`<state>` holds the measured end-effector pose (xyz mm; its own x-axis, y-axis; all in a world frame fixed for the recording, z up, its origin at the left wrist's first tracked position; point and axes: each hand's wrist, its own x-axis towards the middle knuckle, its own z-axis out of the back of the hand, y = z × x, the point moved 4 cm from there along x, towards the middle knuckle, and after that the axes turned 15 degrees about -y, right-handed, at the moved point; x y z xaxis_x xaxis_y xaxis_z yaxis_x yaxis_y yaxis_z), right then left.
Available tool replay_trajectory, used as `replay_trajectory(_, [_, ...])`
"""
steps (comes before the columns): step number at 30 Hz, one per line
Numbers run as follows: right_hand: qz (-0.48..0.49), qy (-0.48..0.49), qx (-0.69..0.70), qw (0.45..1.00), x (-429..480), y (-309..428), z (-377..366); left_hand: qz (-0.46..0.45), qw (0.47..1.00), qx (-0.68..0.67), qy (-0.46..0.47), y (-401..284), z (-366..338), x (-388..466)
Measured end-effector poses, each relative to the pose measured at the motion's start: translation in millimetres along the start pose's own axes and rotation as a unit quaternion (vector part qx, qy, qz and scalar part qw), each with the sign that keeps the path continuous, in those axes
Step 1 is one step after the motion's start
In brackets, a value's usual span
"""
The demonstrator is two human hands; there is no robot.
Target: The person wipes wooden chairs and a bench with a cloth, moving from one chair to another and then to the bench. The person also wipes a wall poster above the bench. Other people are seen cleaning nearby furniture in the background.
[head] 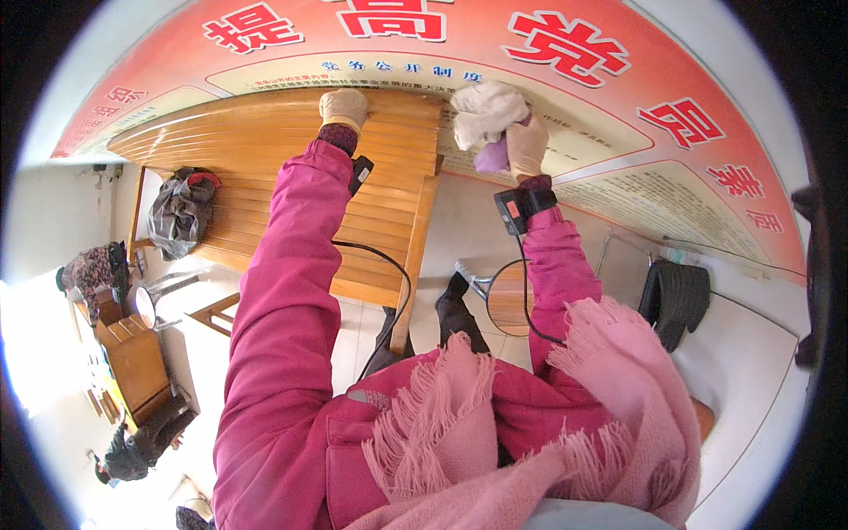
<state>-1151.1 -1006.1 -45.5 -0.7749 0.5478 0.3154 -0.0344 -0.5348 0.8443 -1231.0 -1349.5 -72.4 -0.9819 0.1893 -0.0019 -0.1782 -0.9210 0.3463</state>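
Observation:
My right hand, in a pale glove, grips a bunched white cloth and a lilac cloth. Both are held up close to a red and cream wall poster with large printed characters; whether they touch it I cannot tell. My left hand, gloved too, rests on the top edge of a slatted wooden bench, its fingers curled over the edge and partly hidden. Small black devices are strapped at both wrists, with black cables running down from the arms.
A dark plastic bag lies on the bench's left part. Below my right arm stands a round wooden stool; a black chair is farther right. At far left are two people, wooden furniture and another round stool.

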Motion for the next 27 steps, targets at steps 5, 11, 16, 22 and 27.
replay_trajectory(5, [0.095, 0.048, -0.126, 0.986, -15, 21, -30, 0.023, 0.999, 0.000, 0.034, -2, 11, -4])
replay_trajectory(11, [0.095, 0.084, -0.153, 0.980, -23, 5, -38, 0.030, 0.999, 0.009, 0.036, -2, 16, -6])
replay_trajectory(16, [0.011, 0.137, -0.122, 0.983, -17, 6, -27, 0.042, 0.999, -0.023, 0.020, -1, 15, -7])
replay_trajectory(22, [-0.079, 0.068, 0.162, 0.981, 11, 44, -4, 0.041, 0.999, -0.005, 0.020, -1, 14, -8])
replay_trajectory(27, [-0.105, -0.037, 0.247, 0.962, 35, 78, 47, 0.064, 0.998, -0.027, -0.010, 0, 16, -7])
